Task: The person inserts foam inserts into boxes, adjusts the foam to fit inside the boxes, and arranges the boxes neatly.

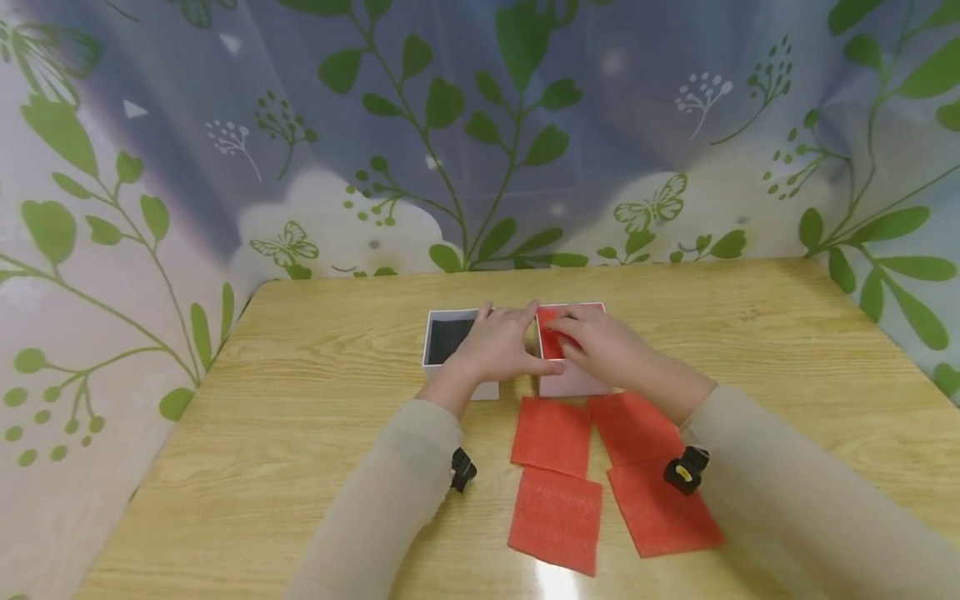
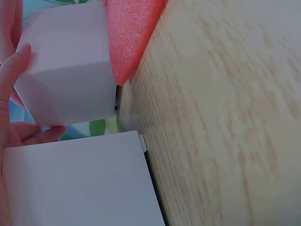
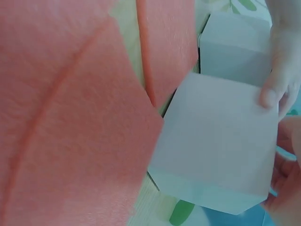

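My left hand [image 1: 497, 343] holds the near left part of the right-hand white box [image 1: 573, 382], its thumb against the front wall and a finger at the far left corner. The left wrist view also shows that thumb on the box. My right hand [image 1: 617, 343] reaches over the same box, fingers bent down onto the red sheet [image 1: 549, 342] inside. Whether they pinch it or only press on it is hidden. Left of it stands a second white box [image 1: 487, 390] with a black piece [image 1: 447, 337] inside, partly covered by my left hand.
Several loose red sheets lie in front of the right-hand box, among them a near left one [image 1: 555, 518] and a near right one [image 1: 660, 517], under my right forearm. The wooden table [image 1: 315, 433] meets a leaf-patterned curtain [image 1: 517, 167] at its back edge.
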`<state>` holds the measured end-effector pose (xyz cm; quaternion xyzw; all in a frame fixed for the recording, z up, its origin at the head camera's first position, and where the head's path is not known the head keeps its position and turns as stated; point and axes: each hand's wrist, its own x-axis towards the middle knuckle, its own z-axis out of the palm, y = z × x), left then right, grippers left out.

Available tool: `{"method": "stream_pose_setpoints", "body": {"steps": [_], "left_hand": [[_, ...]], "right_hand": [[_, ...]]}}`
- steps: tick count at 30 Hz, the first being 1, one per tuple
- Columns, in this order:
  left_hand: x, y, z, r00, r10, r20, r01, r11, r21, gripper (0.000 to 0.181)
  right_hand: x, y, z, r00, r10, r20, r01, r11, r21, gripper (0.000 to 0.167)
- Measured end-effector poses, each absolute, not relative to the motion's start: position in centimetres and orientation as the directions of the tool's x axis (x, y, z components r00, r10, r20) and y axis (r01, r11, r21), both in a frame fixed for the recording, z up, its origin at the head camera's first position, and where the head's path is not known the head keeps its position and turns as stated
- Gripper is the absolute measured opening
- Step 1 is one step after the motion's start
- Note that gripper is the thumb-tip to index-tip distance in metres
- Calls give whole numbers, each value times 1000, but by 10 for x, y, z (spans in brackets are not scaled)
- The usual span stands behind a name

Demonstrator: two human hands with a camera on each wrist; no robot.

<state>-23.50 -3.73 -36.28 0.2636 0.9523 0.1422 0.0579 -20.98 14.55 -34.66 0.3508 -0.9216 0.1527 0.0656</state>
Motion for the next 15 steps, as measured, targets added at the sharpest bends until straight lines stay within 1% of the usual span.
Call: {"method": "stream_pose_setpoints", "body": {"steps": [3, 8, 15], "left_hand": [[-235, -37, -364, -854, 519, -32, 486, 819, 306, 105], [-234, -36, -364, -854, 519, -37, 485, 819, 308, 105], [-234, -37, -362, -854, 519, -30, 490, 822, 292, 105]], "right_hand": [[-217, 144, -347, -765, -601, 233, -643, 738, -204, 35], [-225, 141, -351, -801, -568, 190, -598, 778, -193, 40], [-229, 139, -354, -806, -567, 172, -591, 789, -170, 43]]}}
